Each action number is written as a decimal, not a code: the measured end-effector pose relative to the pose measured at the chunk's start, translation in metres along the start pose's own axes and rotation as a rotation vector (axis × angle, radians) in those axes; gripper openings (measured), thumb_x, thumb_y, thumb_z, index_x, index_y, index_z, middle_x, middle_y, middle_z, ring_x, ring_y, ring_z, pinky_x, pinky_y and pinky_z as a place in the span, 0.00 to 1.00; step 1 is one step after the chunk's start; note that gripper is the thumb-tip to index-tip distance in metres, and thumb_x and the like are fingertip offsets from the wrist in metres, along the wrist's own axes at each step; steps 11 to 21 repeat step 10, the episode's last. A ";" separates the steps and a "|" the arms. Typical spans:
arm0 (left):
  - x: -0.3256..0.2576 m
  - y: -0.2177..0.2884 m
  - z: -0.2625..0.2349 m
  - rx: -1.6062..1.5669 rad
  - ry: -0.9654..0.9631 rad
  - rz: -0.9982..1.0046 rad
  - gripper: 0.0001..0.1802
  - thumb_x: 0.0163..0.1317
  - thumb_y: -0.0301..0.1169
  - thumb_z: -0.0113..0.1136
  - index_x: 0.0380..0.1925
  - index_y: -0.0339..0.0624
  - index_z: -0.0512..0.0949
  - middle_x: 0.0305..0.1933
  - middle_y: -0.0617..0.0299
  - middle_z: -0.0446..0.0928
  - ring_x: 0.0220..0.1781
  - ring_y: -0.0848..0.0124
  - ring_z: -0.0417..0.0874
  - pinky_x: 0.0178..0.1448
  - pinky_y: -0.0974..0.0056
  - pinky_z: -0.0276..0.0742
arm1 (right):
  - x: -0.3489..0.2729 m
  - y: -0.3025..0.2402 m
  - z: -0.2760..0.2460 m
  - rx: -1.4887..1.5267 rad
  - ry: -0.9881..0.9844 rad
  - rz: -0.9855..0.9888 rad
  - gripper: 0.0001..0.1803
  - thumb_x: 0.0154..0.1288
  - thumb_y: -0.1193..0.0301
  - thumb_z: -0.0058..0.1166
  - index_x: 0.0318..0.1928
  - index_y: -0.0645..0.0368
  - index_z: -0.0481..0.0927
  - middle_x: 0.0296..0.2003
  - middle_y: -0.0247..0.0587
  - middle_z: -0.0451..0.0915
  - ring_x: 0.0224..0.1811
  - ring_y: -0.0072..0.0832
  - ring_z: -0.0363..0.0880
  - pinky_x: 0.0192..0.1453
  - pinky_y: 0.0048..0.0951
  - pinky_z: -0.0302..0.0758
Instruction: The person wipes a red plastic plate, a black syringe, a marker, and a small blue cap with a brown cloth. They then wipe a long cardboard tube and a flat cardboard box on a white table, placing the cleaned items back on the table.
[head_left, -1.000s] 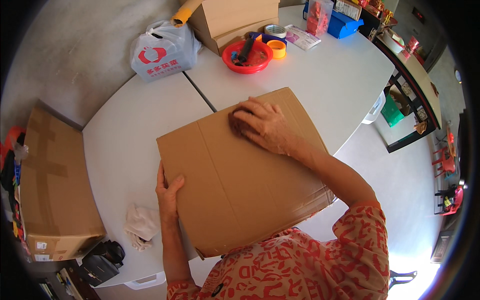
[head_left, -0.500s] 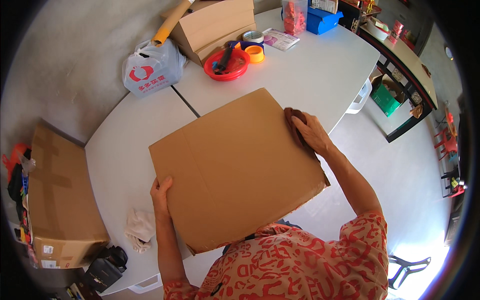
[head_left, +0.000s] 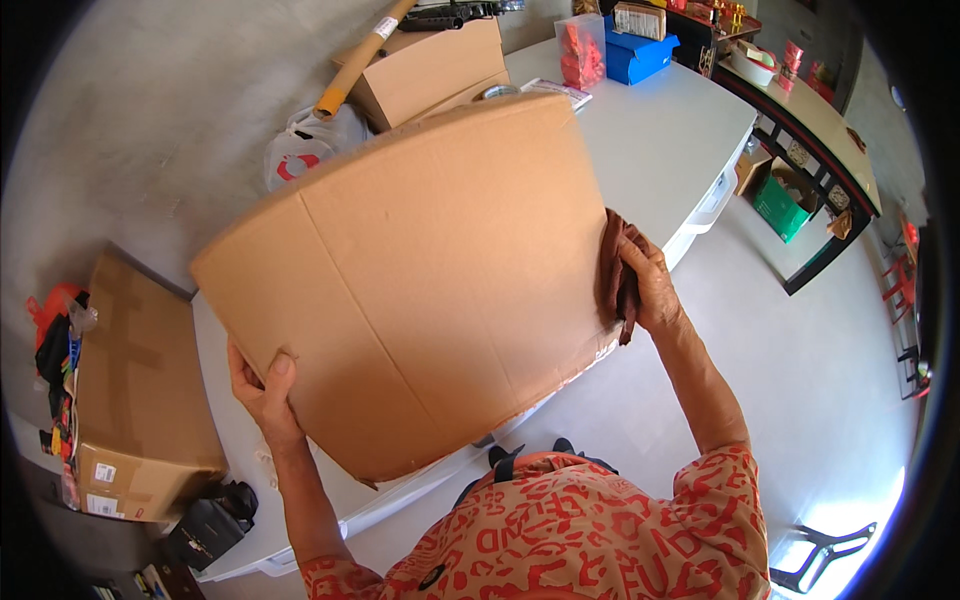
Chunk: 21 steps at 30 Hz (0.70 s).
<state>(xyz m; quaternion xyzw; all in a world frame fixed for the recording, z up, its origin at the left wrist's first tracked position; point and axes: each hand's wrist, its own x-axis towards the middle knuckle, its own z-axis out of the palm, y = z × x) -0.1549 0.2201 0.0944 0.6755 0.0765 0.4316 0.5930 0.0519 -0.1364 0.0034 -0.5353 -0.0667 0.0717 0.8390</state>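
Observation:
A large piece of brown cardboard (head_left: pixel 430 290) is held up, tilted, over the near part of the white table, with a fold line running down it. My left hand (head_left: pixel 265 392) grips its lower left edge, thumb on top and fingers underneath. At the right edge, my right hand (head_left: pixel 648 280) is closed on a dark brown cloth (head_left: pixel 616 275), which is pressed against the cardboard's side. The fingers beneath the board are hidden.
On the white table (head_left: pixel 665 140) stand an open carton (head_left: pixel 440 65), a plastic bag (head_left: pixel 345 135), a clear container (head_left: pixel 581 50) and a blue box (head_left: pixel 638 58). A large cardboard box (head_left: pixel 150 370) is at left, beside a black bag (head_left: pixel 212 530). A cardboard tube (head_left: pixel 365 60) leans at the back.
The cardboard has been raised and tilted, and now covers the red bowl and most of the tape rolls. My left hand moved left; my right hand shifted slightly right with the cloth.

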 end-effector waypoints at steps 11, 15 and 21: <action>0.008 -0.017 -0.056 0.419 -0.187 0.492 0.36 0.53 0.26 0.62 0.63 0.34 0.60 0.58 0.52 0.68 0.57 0.63 0.73 0.61 0.59 0.72 | 0.036 -0.006 0.024 0.313 -0.139 -0.115 0.12 0.70 0.70 0.49 0.51 0.60 0.73 0.34 0.36 0.80 0.32 0.23 0.79 0.38 0.24 0.79; 0.008 -0.017 -0.056 0.419 -0.187 0.492 0.36 0.53 0.26 0.62 0.63 0.34 0.60 0.58 0.52 0.68 0.57 0.63 0.73 0.61 0.59 0.72 | 0.036 -0.006 0.024 0.313 -0.139 -0.115 0.12 0.70 0.70 0.49 0.51 0.60 0.73 0.34 0.36 0.80 0.32 0.23 0.79 0.38 0.24 0.79; 0.008 -0.017 -0.056 0.419 -0.187 0.492 0.36 0.53 0.26 0.62 0.63 0.34 0.60 0.58 0.52 0.68 0.57 0.63 0.73 0.61 0.59 0.72 | 0.036 -0.006 0.024 0.313 -0.139 -0.115 0.12 0.70 0.70 0.49 0.51 0.60 0.73 0.34 0.36 0.80 0.32 0.23 0.79 0.38 0.24 0.79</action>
